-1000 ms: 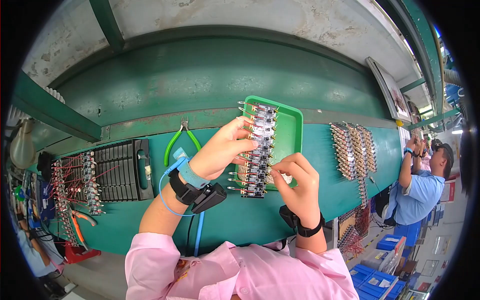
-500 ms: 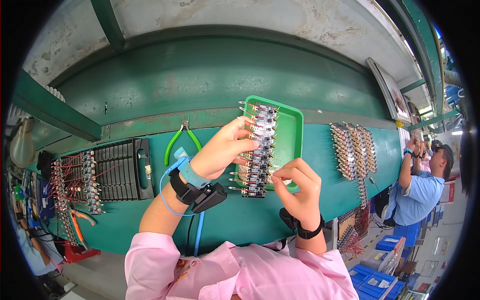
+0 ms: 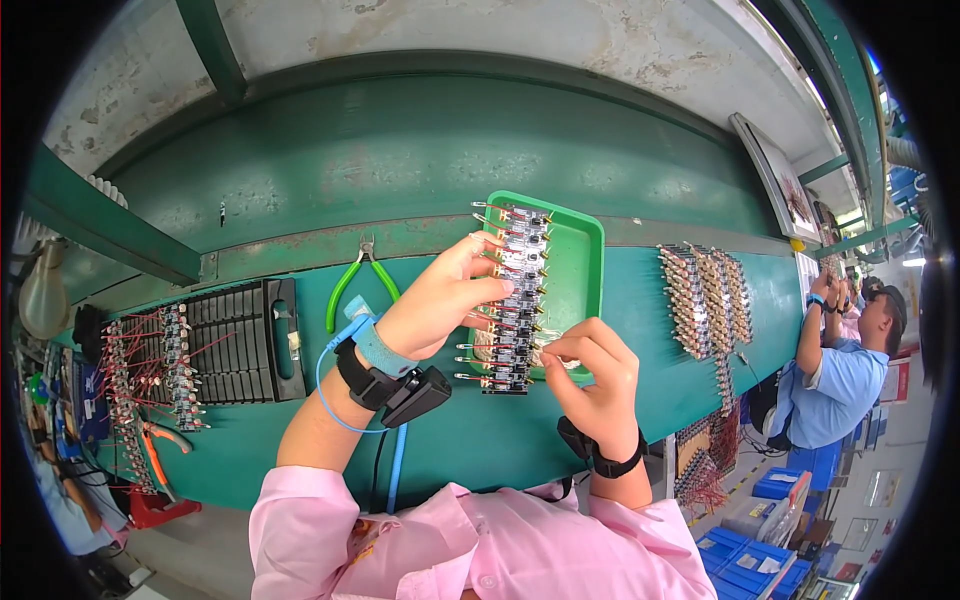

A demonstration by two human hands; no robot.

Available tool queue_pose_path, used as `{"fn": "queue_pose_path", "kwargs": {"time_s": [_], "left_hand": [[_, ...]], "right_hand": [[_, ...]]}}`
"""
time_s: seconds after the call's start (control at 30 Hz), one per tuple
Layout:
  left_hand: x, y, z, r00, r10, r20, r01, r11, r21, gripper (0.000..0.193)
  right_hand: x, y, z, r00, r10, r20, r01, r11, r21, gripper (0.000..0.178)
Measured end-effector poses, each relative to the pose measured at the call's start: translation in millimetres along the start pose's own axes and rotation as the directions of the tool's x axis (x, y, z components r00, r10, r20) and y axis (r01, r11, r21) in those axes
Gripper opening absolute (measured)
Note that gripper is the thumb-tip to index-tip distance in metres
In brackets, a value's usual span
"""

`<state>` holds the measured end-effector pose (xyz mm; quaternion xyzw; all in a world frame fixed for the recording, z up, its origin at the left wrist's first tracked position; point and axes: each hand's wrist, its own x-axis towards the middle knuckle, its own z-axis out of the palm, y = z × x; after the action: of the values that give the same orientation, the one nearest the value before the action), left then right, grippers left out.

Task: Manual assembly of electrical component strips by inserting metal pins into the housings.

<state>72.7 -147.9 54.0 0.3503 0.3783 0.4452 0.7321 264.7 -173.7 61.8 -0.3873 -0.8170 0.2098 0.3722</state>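
My left hand (image 3: pixel 440 300) is closed on a long strip of small electronic parts (image 3: pixel 518 312), gripping it by its left side. The strip has a black base, a row of clear and black pieces, short red wires and metal tips sticking out on both sides. Close to the strip's lower right edge, the thumb and forefinger of my right hand (image 3: pixel 600 375) are pinched together. Whatever lies between those fingertips is too small to make out. Beneath the strip is a green plastic tray (image 3: pixel 580 240) with some pale thin pieces in it, partly covered by my hands.
Green-handled cutters (image 3: pixel 345 290) lie left of the tray. Further left are a black slotted rack (image 3: pixel 235 340), wired strips (image 3: pixel 180 360) and orange-handled pliers (image 3: pixel 153 455). Several finished-looking strips (image 3: pixel 705 300) lie at right. A blue cord (image 3: pixel 400 465) runs from my left wrist. A co-worker (image 3: pixel 835 370) sits beyond.
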Motion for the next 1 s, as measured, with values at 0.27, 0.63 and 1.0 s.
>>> {"fn": "queue_pose_path", "kwargs": {"time_s": [0.27,0.63,1.0], "left_hand": [[1.1,-2.6,-1.5,1.0,0.006,0.009,-0.006,1.0,-0.013,0.032],[1.7,-3.7,-0.8,1.0,0.009,0.005,-0.009,1.0,-0.004,0.031],[-0.9,-0.5,0.1,0.999,-0.006,0.033,0.007,0.999,-0.038,0.034]], "right_hand": [[0.7,-1.0,0.4,1.0,-0.024,0.008,0.024,1.0,-0.019,0.014],[3.4,-2.7,1.0,0.995,-0.098,0.012,0.098,0.99,-0.102,0.015],[1.8,4.2,-4.6,0.998,0.023,0.061,-0.027,0.997,0.076,0.013]]}}
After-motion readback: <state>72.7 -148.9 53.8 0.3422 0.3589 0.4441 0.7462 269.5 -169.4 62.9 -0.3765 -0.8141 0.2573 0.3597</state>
